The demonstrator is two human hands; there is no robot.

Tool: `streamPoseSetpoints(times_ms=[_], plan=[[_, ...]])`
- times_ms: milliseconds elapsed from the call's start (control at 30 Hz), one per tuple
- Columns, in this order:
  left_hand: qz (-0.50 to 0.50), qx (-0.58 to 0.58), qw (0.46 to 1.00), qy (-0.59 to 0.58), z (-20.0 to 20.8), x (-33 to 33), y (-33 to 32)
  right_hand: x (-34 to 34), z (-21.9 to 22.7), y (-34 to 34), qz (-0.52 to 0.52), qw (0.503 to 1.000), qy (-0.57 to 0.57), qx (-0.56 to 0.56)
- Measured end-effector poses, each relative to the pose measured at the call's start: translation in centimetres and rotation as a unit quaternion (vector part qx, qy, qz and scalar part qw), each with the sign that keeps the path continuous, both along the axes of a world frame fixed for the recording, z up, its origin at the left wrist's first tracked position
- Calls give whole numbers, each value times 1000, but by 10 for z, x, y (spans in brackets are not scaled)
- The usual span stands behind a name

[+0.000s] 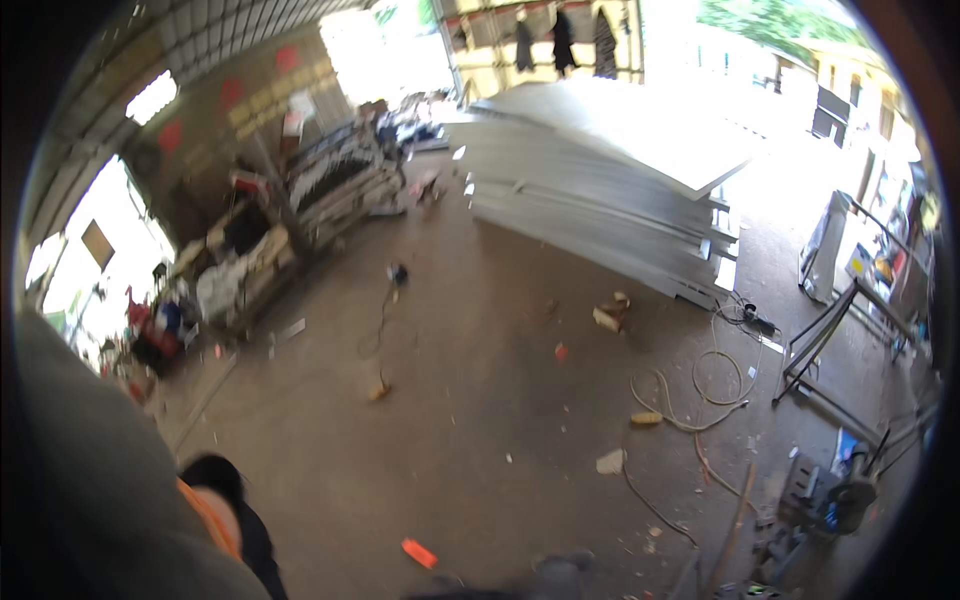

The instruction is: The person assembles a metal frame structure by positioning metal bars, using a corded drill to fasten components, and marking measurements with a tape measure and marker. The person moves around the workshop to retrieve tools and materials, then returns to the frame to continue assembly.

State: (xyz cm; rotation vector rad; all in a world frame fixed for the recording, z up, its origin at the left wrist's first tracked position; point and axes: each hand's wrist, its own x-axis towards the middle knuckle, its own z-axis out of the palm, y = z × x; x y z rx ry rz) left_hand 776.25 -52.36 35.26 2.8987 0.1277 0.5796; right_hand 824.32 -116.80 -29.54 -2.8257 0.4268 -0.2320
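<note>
A large grey sleeve (90, 460) fills the lower left, blurred by motion. Beside it is a dark rounded shape (215, 475) with an orange strip (210, 515) and a pale patch; whether this is my left hand, and what its fingers do, I cannot make out. My right hand does not show. Nearest below on the brown floor (450, 450) lies a small bright orange piece (420, 553). At the bottom edge a dark blurred form (560, 575) shows, perhaps a shoe.
A tall stack of grey sheets (590, 190) stands ahead. Looped hose (690, 420) and a cord (380, 330) trail over the floor. Metal frames (830, 340) and a dark machine (830, 495) stand right. Piled materials (340, 190) line the left, and clothes (562, 45) hang at the back.
</note>
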Motion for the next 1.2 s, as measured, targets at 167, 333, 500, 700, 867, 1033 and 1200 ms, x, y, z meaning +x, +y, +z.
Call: streamPoseSetpoints(times_ms=[167,333,500,700,867,1033,1200], plan=[[71,-26,997,-21,-33,-137,-22,-70,60,-52,59,998,1,-17],[147,-4,986,-82,55,-391,-11,-232,132,100,220,974,-5,51],[268,42,957,-104,86,-697,-38,-473,171,444,525,839,50,133],[425,77,887,-161,94,-1002,-106,-830,184,723,782,608,118,78],[566,63,799,-196,70,-1247,-125,-992,146,784,800,554,213,-91],[696,30,697,-170,76,-1480,-57,-1153,98,831,787,484,228,-308],[788,63,597,-135,124,-1728,-7,-1571,101,1052,804,493,190,-273]])
